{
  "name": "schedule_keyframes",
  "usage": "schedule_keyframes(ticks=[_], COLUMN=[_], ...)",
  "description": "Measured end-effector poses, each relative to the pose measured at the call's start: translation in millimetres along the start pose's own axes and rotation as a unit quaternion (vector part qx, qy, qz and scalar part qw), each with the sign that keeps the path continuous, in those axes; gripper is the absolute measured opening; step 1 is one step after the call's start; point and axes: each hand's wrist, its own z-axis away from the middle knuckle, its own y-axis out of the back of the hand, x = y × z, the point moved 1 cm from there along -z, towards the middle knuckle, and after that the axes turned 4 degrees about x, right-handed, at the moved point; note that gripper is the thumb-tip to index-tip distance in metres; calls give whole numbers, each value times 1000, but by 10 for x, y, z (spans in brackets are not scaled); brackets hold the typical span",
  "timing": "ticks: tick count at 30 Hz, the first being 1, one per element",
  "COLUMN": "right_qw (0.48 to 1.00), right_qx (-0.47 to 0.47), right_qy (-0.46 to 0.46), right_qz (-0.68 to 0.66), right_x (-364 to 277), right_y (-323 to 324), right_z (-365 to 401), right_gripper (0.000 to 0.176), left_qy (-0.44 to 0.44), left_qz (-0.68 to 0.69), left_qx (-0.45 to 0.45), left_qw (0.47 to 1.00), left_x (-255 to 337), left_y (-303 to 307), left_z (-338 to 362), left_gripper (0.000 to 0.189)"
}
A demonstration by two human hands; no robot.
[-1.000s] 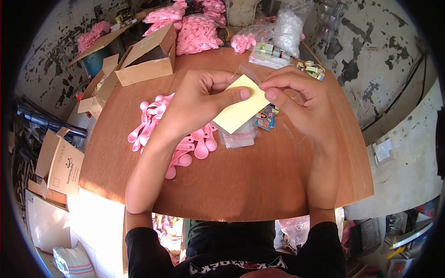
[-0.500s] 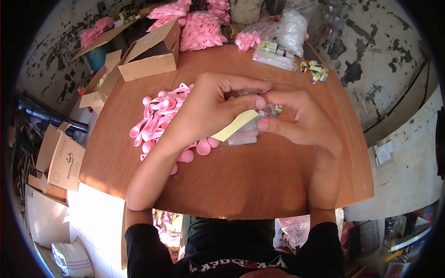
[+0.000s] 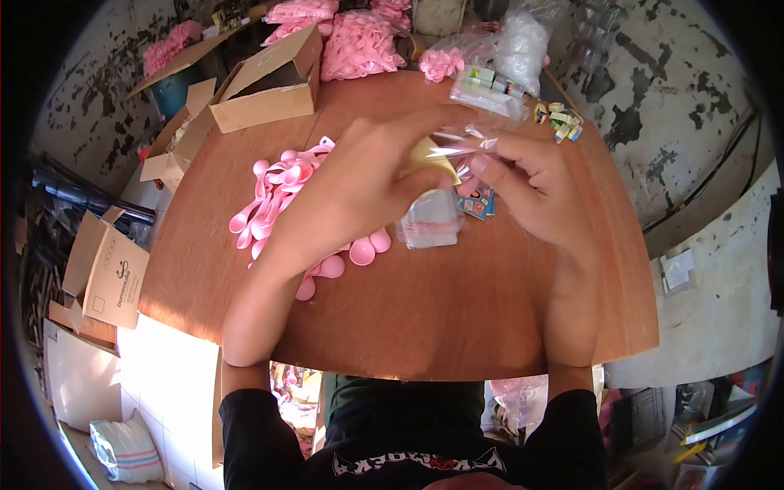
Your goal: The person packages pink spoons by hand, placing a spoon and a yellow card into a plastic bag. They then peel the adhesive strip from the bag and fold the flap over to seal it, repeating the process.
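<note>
A yellow paper strip (image 3: 438, 160) is pinched in my left hand (image 3: 371, 175), its fingers partly hidden behind the hand. Between both hands stretches a clear plastic bag (image 3: 469, 149), which my right hand (image 3: 531, 175) grips with thumb and fingers. Below them on the table lie a stack of clear bags (image 3: 430, 220) and some blue printed cards (image 3: 480, 203). Pink spoons (image 3: 273, 196) are heaped to the left, partly behind my left forearm, with several round pink scoops (image 3: 362, 251) beside it.
An open cardboard box (image 3: 268, 90) and bags of pink items (image 3: 359, 47) stand along the back of the brown table (image 3: 425, 318). At the back right are a clear pack with small rolls (image 3: 490, 96) and small yellow-green pieces (image 3: 563, 122).
My hands have risen slightly, and the clear bag is now spread between them. The yellow strip has moved up and turned. The stacked bags and blue cards show more fully.
</note>
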Motion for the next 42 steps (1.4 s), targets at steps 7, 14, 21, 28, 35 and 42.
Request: schedule_keyframes(ticks=[7,14,21,28,35,42], right_qw=[974,985,947,990,927,876], right_qx=[202,-50,-99,85,365,454], right_qy=[-16,-24,-97,-62,62,134], right_qz=[-102,164,290,96,-58,-98], right_x=[-156,805,1066,936,259,-77], right_y=[-165,-918,-1296,-803,329,594], right_z=[-123,-220,-268,-349,-281,-15], right_gripper=[29,24,31,13,23,24], left_qy=[87,93,142,171,155,200], left_qz=[-61,-43,-49,-114,-57,-12], left_qx=[75,85,31,-4,2,-85], left_qw=[991,991,988,979,986,976], left_x=[-244,-179,-147,-231,-329,-336], left_y=[472,676,690,571,378,223], left_z=[14,44,51,27,8,9], left_gripper=[42,43,43,42,45,37])
